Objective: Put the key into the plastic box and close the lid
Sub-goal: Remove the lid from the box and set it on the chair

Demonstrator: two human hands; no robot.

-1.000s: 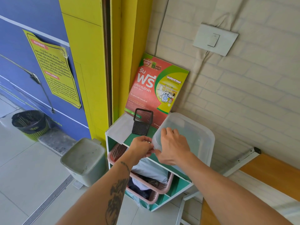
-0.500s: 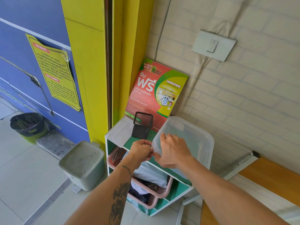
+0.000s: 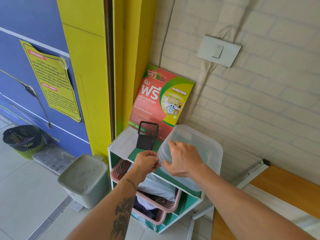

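With the plastic box (image 3: pixel 195 153) on the shelf's top just right of the mesh cup (image 3: pixel 147 135), the right hand (image 3: pixel 183 161) gripped its near lid corner while the left hand (image 3: pixel 147 161), fingers pinched together on a small glinting thing, probably the key, best waited at that corner for a wider gap.

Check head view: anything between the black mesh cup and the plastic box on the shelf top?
Head view: nothing stands between the black mesh cup and the plastic box, only bare green shelf top. The left hand sits just in front of that gap.

wall: white brick (image 3: pixel 259 104) + blue panel (image 3: pixel 34 23) | yellow post (image 3: pixel 86 66) | floor: grey tile (image 3: pixel 22 196) | daylight
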